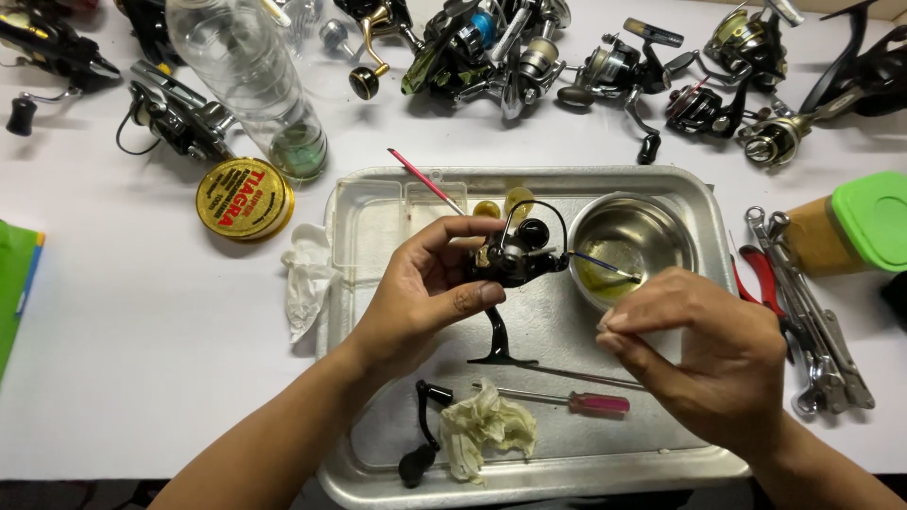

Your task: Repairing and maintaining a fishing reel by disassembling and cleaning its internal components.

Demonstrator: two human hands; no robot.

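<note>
Left hand (425, 288) clamped on black fishing reel body (515, 257), centre frame, held over metal tray (378, 203). Right hand (704, 345) pinches thin brush (605, 266), tip at reel. Steel bowl (631, 244) w/ yellowish oil just behind. Screwdriver (567, 400), rag (484, 425), crank handle (422, 434) lie on tray, lower centre.

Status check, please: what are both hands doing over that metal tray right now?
Left hand grips black reel. Right hand pinches thin brush, tip toward the reel. Steel bowl close behind.
</note>
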